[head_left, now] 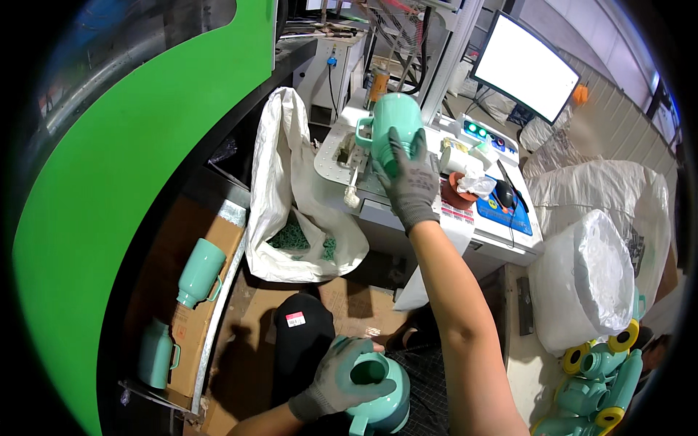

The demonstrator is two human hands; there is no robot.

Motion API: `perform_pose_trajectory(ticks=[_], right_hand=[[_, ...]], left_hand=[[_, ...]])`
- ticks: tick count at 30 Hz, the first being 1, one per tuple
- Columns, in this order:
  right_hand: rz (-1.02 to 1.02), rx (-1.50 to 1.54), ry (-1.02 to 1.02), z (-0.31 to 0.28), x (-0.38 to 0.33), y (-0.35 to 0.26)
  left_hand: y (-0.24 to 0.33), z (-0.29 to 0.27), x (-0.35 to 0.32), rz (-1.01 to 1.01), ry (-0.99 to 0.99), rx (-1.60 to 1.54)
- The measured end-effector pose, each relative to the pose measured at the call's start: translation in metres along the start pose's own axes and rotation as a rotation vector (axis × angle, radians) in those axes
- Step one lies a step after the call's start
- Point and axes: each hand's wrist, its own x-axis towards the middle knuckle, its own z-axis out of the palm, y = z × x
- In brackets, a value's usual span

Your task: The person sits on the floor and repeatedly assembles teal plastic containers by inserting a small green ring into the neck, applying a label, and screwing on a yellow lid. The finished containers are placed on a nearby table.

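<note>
My right hand (411, 185), in a grey work glove, reaches far forward and is closed around the lower part of a mint-green jug (398, 120). That jug is tilted, wide end away from me and handle to the left, above a perforated metal machine plate (331, 161). Low in front of me, my left hand (336, 379), also gloved, grips a second mint-green jug (392, 416) around its neck. Its round open mouth faces up, and its handle points toward me. Whether the far jug touches the plate, I cannot tell.
At left, two mint jugs (201, 267) lie in a cardboard-lined trough (190, 363) beside a green machine panel (65, 240). A white sack (280, 138) holds green shavings. The bench carries a mouse (503, 193) and a control box (487, 138). Several green parts (582, 396) lie at lower right.
</note>
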Motion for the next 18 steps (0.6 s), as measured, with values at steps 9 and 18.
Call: perform_pose_trajectory(ticks=[9, 18], right_hand=[[0.019, -0.054, -0.277, 0.004, 0.014, -0.023], [-0.244, 0.232, 0.059, -0.069, -0.144, 0.007]], left_hand=[[-0.003, -0.021, 0.011, 0.089, -0.057, 0.137], [-0.034, -0.009, 0.002, 0.127, -0.149, -0.242]])
